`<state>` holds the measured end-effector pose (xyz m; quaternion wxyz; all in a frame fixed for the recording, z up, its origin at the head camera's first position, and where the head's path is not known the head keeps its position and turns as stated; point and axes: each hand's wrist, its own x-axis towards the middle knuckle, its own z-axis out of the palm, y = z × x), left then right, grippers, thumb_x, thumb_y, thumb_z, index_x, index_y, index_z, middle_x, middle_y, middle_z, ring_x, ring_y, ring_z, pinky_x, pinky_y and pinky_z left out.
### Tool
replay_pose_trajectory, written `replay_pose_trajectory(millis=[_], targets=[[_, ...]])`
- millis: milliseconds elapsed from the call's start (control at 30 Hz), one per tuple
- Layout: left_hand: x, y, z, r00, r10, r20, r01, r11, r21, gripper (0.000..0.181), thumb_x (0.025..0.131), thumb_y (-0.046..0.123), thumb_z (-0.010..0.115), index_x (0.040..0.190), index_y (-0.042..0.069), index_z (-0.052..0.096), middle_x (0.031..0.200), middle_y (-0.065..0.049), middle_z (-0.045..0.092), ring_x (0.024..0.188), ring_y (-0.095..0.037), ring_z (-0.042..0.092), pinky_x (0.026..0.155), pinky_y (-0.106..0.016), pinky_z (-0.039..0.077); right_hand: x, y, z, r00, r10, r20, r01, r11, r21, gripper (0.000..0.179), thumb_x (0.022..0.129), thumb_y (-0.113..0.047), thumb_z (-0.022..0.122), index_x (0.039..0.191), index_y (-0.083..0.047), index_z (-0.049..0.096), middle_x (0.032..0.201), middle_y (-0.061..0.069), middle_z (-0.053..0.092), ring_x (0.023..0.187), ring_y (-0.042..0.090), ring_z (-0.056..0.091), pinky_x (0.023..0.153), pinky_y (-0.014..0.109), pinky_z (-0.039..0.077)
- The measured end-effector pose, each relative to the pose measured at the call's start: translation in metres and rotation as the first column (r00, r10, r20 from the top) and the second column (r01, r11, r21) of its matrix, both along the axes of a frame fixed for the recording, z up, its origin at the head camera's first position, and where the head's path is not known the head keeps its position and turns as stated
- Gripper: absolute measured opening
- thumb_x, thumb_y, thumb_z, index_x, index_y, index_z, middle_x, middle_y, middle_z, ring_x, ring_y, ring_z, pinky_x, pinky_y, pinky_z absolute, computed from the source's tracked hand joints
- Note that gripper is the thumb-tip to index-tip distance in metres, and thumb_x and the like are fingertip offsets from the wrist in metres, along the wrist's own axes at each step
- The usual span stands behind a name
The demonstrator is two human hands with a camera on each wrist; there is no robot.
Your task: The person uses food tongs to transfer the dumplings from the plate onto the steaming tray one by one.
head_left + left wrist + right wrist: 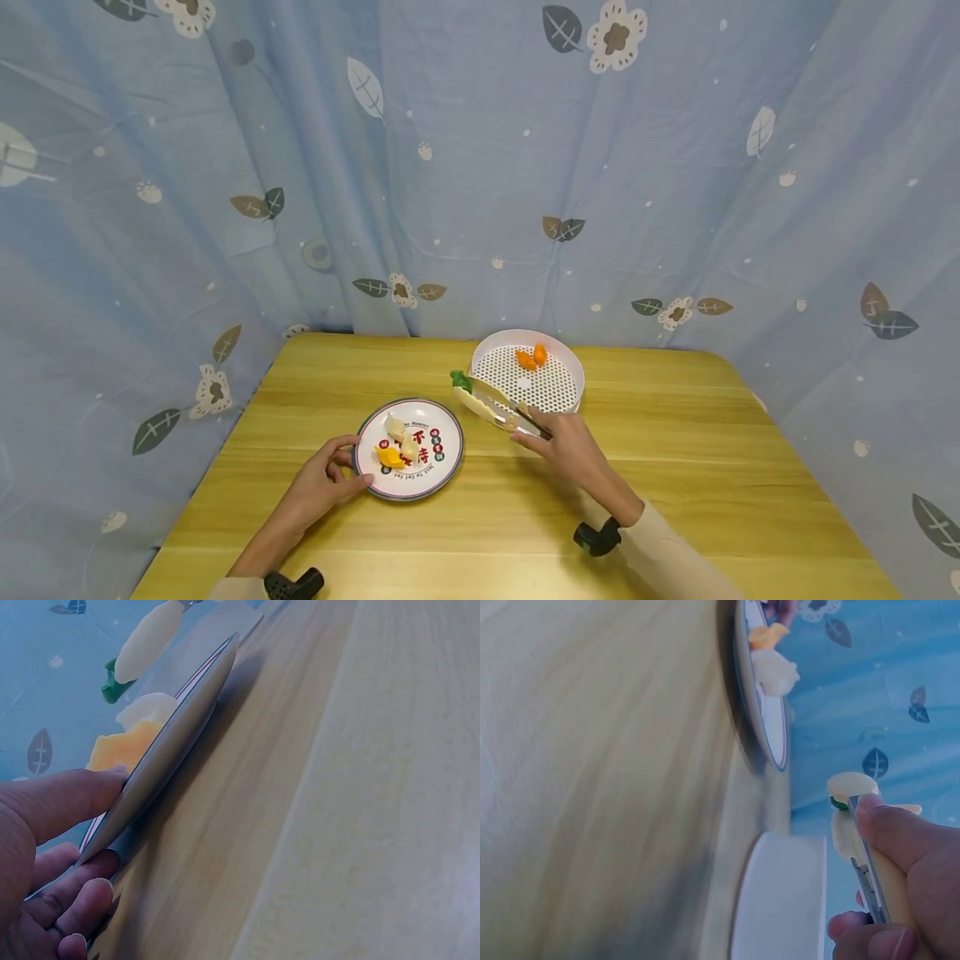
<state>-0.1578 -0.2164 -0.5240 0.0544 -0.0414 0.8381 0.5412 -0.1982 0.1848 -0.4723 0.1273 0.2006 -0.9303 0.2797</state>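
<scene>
Head view, frame centre: tongs held a green piece, seemingly mid-transfer.
Right hand curled its fingers round them, left hand pinched the plate; next move likely called for steady squeezing.

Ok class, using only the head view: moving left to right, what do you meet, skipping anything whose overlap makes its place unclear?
Left hand → plate → green piece → right hand.

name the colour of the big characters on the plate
The big characters on the plate are red, clearest in the head view.
</scene>
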Motion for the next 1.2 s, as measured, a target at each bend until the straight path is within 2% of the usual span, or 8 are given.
replay_pose_trajectory(millis=[233,300,333,433,633,867,1100,1200], targets=[[0.000,-0.001,-0.002,1.000,0.001,-0.004,-0.001,1.000,0.006,0.072,0.083,0.021,0.089,0.144,0.010,0.052,0.113,-0.012,0.059,0.079,-0.021,0.046,0.063,-0.028,0.039,-0.006,0.014,0.008,0.997,-0.064,0.046,0.063,0.998,0.017,0.060,0.089,-0.044,0.080,0.133,-0.005,0.068,0.058,-0.003,0.055,0.054,0.006,0.028,0.050,0.024,0.028],[0.000,-0.002,-0.003,1.000,-0.001,-0.010,0.001,1.000,0.008,0.072,0.083,0.022,0.089,0.144,0.011,0.053,0.114,-0.012,0.058,0.078,-0.020,0.046,0.063,-0.028,0.040,-0.009,0.019,0.010,0.995,-0.080,0.058,0.079,0.997,0.016,0.061,0.089,-0.045,0.079,0.134,-0.006,0.066,0.055,-0.004,0.046,0.055,0.007,0.028,0.051,0.024,0.028],[-0.001,-0.002,-0.004,1.000,-0.002,-0.013,0.002,1.000,0.010,0.072,0.083,0.022,0.089,0.144,0.011,0.053,0.114,-0.012,0.058,0.078,-0.020,0.046,0.063,-0.028,0.040,-0.011,0.022,0.010,0.995,-0.087,0.055,0.086,0.996,0.011,0.061,0.089,-0.046,0.079,0.133,-0.006,0.067,0.058,-0.001,0.052,0.055,0.007,0.028,0.050,0.024,0.028],[-0.001,-0.002,-0.004,1.000,-0.005,-0.019,0.005,1.000,0.011,0.071,0.083,0.022,0.089,0.144,0.010,0.053,0.114,-0.012,0.058,0.078,-0.020,0.046,0.063,-0.028,0.040,-0.016,0.029,0.008,0.993,-0.108,0.054,0.108,0.994,0.004,0.060,0.089,-0.045,0.079,0.132,-0.004,0.067,0.061,0.003,0.053,0.055,0.009,0.029,0.050,0.025,0.027],[-0.001,-0.002,-0.003,1.000,0.002,-0.013,-0.002,1.000,-0.001,0.072,0.083,0.022,0.089,0.144,0.011,0.053,0.115,-0.012,0.057,0.079,-0.021,0.046,0.063,-0.028,0.039,-0.026,0.041,0.002,0.987,-0.142,0.071,0.141,0.990,0.021,0.061,0.089,-0.044,0.079,0.132,-0.002,0.067,0.062,-0.003,0.038,0.055,0.011,0.034,0.050,0.025,0.029],[0.000,-0.001,-0.002,1.000,0.005,-0.005,-0.005,1.000,-0.010,0.072,0.083,0.023,0.089,0.144,0.011,0.053,0.116,-0.012,0.057,0.080,-0.022,0.046,0.063,-0.029,0.039,-0.035,0.046,0.003,0.988,-0.144,0.055,0.142,0.989,0.044,0.060,0.091,-0.043,0.078,0.134,-0.004,0.066,0.062,-0.005,0.032,0.055,0.011,0.031,0.050,0.026,0.029],[0.000,0.000,0.001,1.000,0.015,-0.004,-0.015,1.000,-0.009,0.070,0.083,0.022,0.088,0.143,0.011,0.054,0.114,-0.011,0.058,0.080,-0.022,0.046,0.063,-0.029,0.039,-0.048,0.044,0.005,0.983,-0.161,0.084,0.153,0.984,0.095,0.058,0.094,-0.046,0.074,0.129,0.000,0.070,0.060,-0.003,0.039,0.055,0.013,0.035,0.052,0.028,0.030],[0.001,0.000,0.002,1.000,0.015,-0.005,-0.015,1.000,-0.005,0.070,0.083,0.021,0.089,0.143,0.010,0.054,0.114,-0.011,0.058,0.080,-0.022,0.046,0.063,-0.029,0.039,-0.052,0.042,0.006,0.982,-0.162,0.095,0.151,0.982,0.110,0.055,0.094,-0.043,0.075,0.127,0.001,0.072,0.059,-0.004,0.036,0.054,0.013,0.035,0.051,0.028,0.029]])
